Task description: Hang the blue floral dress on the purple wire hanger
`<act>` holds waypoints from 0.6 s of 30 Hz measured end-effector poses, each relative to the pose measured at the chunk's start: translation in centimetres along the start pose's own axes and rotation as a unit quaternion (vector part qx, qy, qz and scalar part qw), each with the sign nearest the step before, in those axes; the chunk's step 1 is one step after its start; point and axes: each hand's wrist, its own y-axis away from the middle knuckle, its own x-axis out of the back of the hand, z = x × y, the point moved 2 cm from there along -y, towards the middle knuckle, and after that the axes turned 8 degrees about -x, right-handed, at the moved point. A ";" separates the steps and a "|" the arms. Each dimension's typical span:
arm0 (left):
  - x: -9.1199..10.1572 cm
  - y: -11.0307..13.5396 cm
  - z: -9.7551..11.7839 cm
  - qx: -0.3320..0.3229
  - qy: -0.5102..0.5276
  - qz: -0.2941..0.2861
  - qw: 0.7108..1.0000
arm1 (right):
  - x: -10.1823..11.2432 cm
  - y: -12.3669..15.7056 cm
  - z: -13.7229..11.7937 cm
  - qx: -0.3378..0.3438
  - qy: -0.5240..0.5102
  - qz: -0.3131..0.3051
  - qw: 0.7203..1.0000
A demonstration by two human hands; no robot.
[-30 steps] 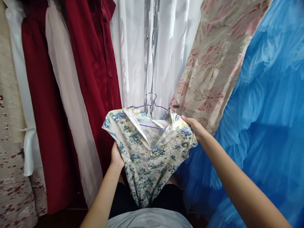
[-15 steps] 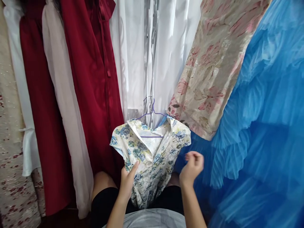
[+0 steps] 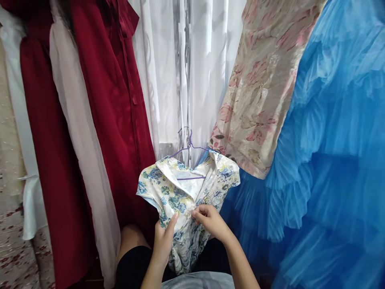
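Head view: garment (image 3: 174,196) is hung on a purple hanger (image 3: 190,145), front toward the camera, low in the middle, above the lap, before white cloth (image 3: 207,80). Whether the hook is caught on anything can't be told. Cream-white base, printed with blue, green and yellow flowers; short cap sleeves, deep V neck with folded-back edges. Pale blue is shown inside the sleeve opening on the left; the hanger's lower bar is seen across the neck. Below the V, cloth is creased and gathered narrow between the thighs. By the left hand (image 3: 164,239), the side is touched, thumb laid on the front; other fingers mostly hidden, grip can't be told. By the right hand (image 3: 212,220), the front is pinched just under the V, thumb against forefinger, other fingers curled; exact bit pinched is too small to tell.
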 end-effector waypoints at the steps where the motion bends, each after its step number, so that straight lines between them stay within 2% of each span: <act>1: 0.2 -0.1 -0.1 0.001 -0.003 0.011 1.000 | 0.3 0.2 -0.2 -0.002 0.001 -0.017 1.000; 5: 0.9 -0.7 -0.1 0.019 -0.018 0.040 0.999 | 1.4 1.0 -0.9 -0.021 0.020 -0.072 0.997; 7: 0.9 -0.8 0.0 0.022 -0.021 0.037 0.999 | 1.8 1.3 -1.2 -0.034 0.036 -0.079 0.996; 9: 0.8 -0.6 0.1 -0.003 -0.038 0.038 0.999 | 2.1 1.6 -1.3 -0.044 0.058 -0.076 0.994; 11: 0.9 0.0 0.1 -0.076 -0.102 0.075 0.989 | 2.2 1.6 -1.3 -0.046 0.077 -0.075 0.993; 14: 0.8 1.4 -0.1 -0.232 -0.231 0.143 0.934 | 2.0 1.6 -1.5 -0.044 0.086 -0.081 0.992; 16: -0.1 2.4 -0.4 -0.292 -0.277 0.100 0.910 | 1.8 1.6 -1.7 -0.045 0.090 -0.081 0.992; 18: -1.4 3.1 -0.8 -0.286 -0.285 0.007 0.915 | 1.6 1.7 -2.1 -0.046 0.092 -0.088 0.991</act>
